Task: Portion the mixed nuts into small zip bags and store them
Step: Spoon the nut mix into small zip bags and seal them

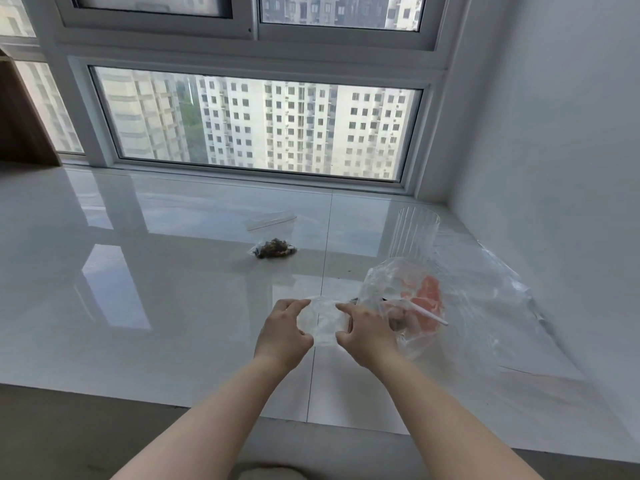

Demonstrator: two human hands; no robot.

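Note:
A small clear zip bag (323, 320) is held between my two hands above the white sill. My left hand (284, 332) pinches its left edge between thumb and fingers, and my right hand (365, 329) pinches its right edge. Nothing shows inside this bag. Farther back lies a filled zip bag of dark mixed nuts (275, 248). To the right of my right hand sits a large clear plastic bag (401, 289) with an orange-red label and a white stick-like handle poking out.
A ribbed clear glass cup (414, 237) stands behind the large bag. A loose clear plastic sheet (502, 306) spreads toward the right wall. A flat clear plastic piece (272, 220) lies near the window. The glossy white sill (156, 289) ends at a front edge near me.

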